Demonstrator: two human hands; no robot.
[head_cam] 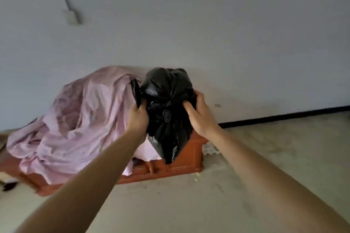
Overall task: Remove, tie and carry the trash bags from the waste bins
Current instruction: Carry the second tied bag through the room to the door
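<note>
Black plastic, the trash bag (pixel 166 104) hangs between my hands: my left hand (pixel 139 117) and my right hand (pixel 200 117) each grip it.

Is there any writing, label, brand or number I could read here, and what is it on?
None: no word, number or sign can be read here.
The black trash bag, gripped by the left hand and the right hand, is plain.
The pink cloth, the reddish-brown wooden furniture and the wall box show no print either.
</note>
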